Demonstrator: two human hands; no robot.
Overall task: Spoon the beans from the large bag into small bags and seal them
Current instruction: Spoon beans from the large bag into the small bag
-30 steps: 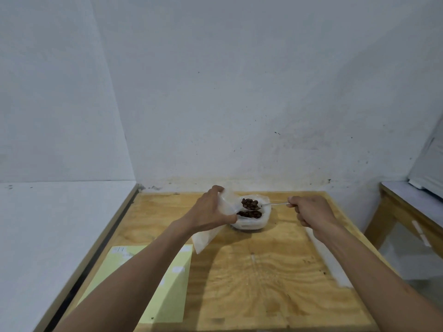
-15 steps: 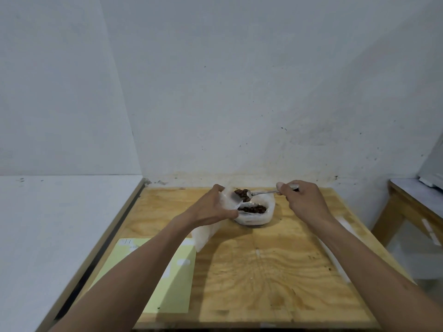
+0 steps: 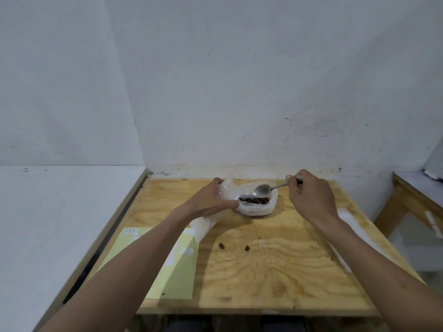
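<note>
1. One large bag (image 3: 257,207) of soft, crumpled clear plastic sits at the far middle of the plywood tabletop (image 3: 263,271), dark beans (image 3: 255,200) inside
2. One shiny metal spoon (image 3: 262,190), bowl empty, hovers over it, pinched in the right hand (image 3: 309,197) grip
3. One limp small bag (image 3: 226,190), left hand (image 3: 211,200) grip clamped on it
4. Two stray beans (image 3: 221,246) on the wood
5. One flat yellow sheet (image 3: 167,267)

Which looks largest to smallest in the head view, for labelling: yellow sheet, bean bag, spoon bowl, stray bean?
1. yellow sheet, though nearest the camera
2. bean bag
3. spoon bowl
4. stray bean
</note>
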